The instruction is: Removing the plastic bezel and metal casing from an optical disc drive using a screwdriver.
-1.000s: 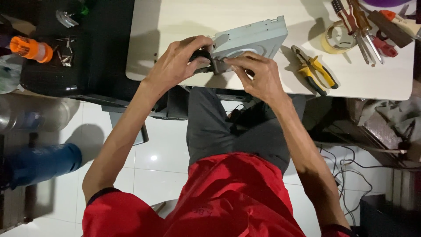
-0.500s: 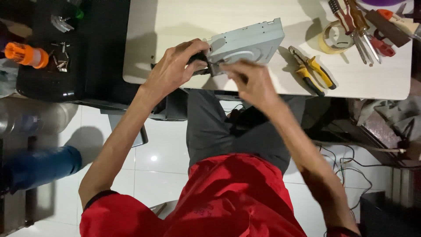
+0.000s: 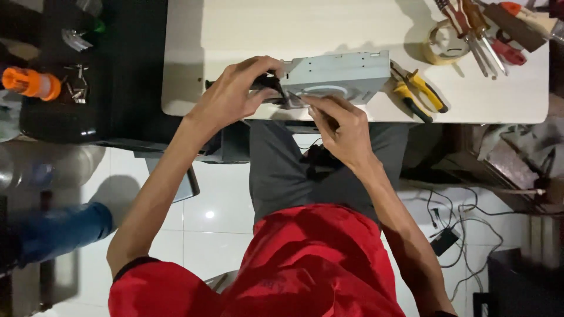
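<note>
A grey metal drive-like box [image 3: 341,75] rests at the near edge of the pale table [image 3: 247,35]. My left hand [image 3: 235,97] grips its black front end. My right hand [image 3: 341,126] pinches a thin flat metal piece [image 3: 296,101] at the box's near side, just off the table edge. Which part of the box that piece belongs to is hard to tell.
Yellow-handled pliers [image 3: 420,91] lie right of the box. A tape roll [image 3: 443,42], screwdrivers [image 3: 470,29] and red tools [image 3: 508,50] sit at the far right. A black surface [image 3: 88,88] at left holds small metal bits and an orange-capped item [image 3: 29,83]. Cables [image 3: 464,217] lie on the white floor.
My right hand has drawn back from the box toward me, off the table edge, with the thin metal piece. The left hand keeps its grip on the black end.
</note>
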